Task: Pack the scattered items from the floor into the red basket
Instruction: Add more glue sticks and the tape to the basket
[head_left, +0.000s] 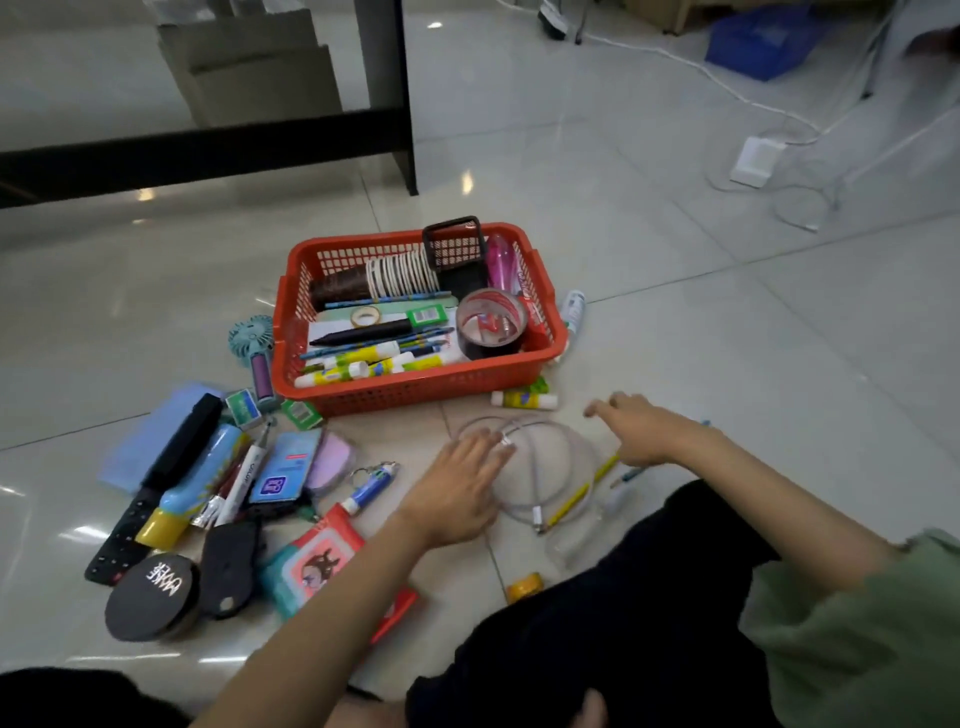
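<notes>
Gathering the coiled white cable (540, 467) looks like the step in hand — it lies on the floor tiles just in front of the red basket (415, 387), which already holds pens, glue sticks and tape. The left hand (462, 488) rests flat on the coil's left edge, fingers straight, gripping nothing. The right hand (636, 428) hovers over the far side, fingers loosely spread, empty. Best to pinch all loops together from both sides so the coil stays wound — leaving the yellow pencil (576, 496) across it behind.
</notes>
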